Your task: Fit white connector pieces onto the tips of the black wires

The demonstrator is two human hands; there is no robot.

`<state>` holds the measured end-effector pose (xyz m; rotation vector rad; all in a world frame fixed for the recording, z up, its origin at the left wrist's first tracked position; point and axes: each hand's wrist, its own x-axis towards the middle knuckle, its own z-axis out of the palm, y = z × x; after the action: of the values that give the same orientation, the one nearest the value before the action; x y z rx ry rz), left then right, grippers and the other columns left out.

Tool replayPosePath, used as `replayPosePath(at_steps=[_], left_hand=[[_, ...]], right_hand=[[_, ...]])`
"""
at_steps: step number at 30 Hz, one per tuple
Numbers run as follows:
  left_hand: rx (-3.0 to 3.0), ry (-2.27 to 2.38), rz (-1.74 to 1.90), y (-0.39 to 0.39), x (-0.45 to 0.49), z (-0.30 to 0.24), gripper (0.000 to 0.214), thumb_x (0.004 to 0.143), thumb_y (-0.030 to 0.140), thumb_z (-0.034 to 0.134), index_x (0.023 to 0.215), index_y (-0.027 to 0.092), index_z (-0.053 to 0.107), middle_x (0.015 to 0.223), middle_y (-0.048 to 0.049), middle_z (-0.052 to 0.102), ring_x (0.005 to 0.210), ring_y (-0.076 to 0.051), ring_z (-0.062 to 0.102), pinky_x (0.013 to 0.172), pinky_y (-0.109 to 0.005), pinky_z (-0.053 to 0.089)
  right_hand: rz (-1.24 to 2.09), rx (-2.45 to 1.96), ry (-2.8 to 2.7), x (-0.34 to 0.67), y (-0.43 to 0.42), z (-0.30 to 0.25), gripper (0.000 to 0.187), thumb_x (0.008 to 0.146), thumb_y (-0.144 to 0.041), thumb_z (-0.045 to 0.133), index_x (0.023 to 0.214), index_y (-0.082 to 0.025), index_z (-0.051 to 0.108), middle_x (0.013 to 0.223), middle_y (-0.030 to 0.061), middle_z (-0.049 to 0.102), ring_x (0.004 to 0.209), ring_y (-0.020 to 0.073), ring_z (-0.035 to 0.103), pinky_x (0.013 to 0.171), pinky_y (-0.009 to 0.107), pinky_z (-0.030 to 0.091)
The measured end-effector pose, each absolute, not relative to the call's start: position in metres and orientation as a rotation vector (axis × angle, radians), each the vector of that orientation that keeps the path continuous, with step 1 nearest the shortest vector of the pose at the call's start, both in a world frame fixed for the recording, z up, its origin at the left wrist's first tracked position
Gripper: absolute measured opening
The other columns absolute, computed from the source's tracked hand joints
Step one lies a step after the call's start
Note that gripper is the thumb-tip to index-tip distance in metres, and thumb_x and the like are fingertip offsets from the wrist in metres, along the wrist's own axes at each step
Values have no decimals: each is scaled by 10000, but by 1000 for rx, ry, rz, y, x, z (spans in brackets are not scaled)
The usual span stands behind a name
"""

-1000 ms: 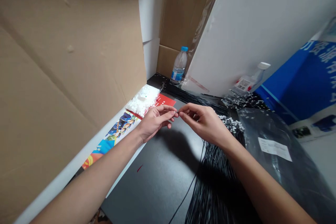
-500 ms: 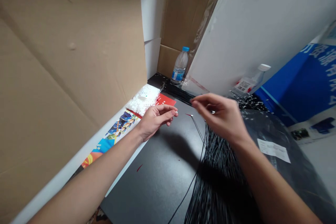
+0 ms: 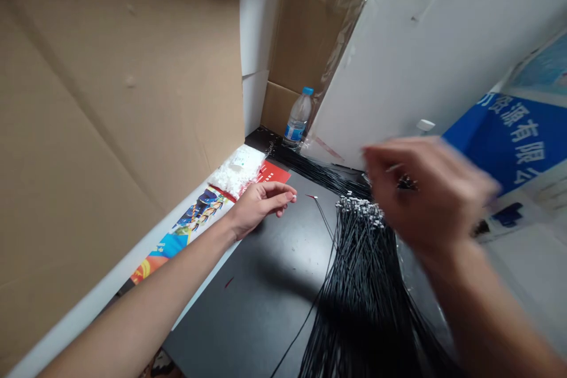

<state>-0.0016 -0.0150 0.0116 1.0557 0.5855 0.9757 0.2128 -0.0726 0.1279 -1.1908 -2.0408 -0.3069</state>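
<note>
My left hand [image 3: 261,207] is closed in a pinch over the grey tabletop [image 3: 261,313], with a small white plastic connector [image 3: 294,197] between thumb and forefinger. My right hand [image 3: 429,195], smeared by motion, is raised to the right with thumb and fingers curled together; whatever they hold, if anything, I cannot make out. Just left of and below it lies a thick bundle of black wires [image 3: 354,283] with white connectors at their far ends. A few separate wires [image 3: 325,218] lie left of the bundle, one ending in a white connector near a red sliver.
A clear bag of white pieces [image 3: 237,171] lies on colourful printed sheets [image 3: 177,236] behind my left hand. More black wires [image 3: 310,165] stretch along the back by a water bottle [image 3: 297,118]. A cardboard wall [image 3: 119,100] stands left; a white capped bottle [image 3: 425,125] is mostly hidden.
My right hand has moved right and nearer to me, uncovering the white ends of the wire bundle. My left hand keeps its pinch almost in place. The view has shifted slightly.
</note>
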Motion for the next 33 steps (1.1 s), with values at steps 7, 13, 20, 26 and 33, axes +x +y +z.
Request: replayPosePath(at_steps=[7, 13, 20, 26, 33], left_hand=[[1120, 572, 942, -14, 1, 7, 231, 736, 264, 767, 910, 130, 695, 794, -37, 642, 653, -94, 500, 620, -249, 394], [1200, 562, 923, -14, 0, 7, 182, 789, 291, 728, 830, 121, 679, 800, -26, 628, 625, -76, 494, 619, -239, 389], [1228, 595, 892, -16, 0, 11, 184, 816, 299, 699, 818, 122, 653, 806, -39, 634, 626, -83, 490, 589, -232, 391], [1190, 589, 912, -14, -1, 6, 226, 795, 295, 728, 887, 109, 640, 850, -64, 667, 701, -105, 543, 611, -235, 421], [1176, 607, 918, -15, -1, 8, 227, 788, 293, 741, 884, 110, 647, 803, -37, 656, 640, -81, 514, 629, -243, 411]], right_hand=[[429, -1350, -1857, 181, -58, 43, 245, 905, -394, 576, 894, -176, 686, 782, 59, 676, 594, 139, 562, 565, 272, 449], [958, -1338, -1684, 186, -56, 34, 455, 911, -561, 518, 917, -136, 679, 799, 69, 648, 676, 126, 550, 611, 245, 445], [1228, -1277, -1556, 184, -54, 34, 441, 828, -568, 628, 869, -130, 645, 708, 19, 560, 578, 83, 459, 522, 221, 366], [1360, -1234, -1422, 184, -55, 36, 442, 775, -543, 706, 865, -123, 600, 677, -9, 539, 513, 49, 422, 481, 203, 325], [1348, -1274, -1396, 184, -55, 36, 478, 738, -540, 740, 918, -122, 593, 686, -1, 574, 501, 51, 446, 447, 192, 323]])
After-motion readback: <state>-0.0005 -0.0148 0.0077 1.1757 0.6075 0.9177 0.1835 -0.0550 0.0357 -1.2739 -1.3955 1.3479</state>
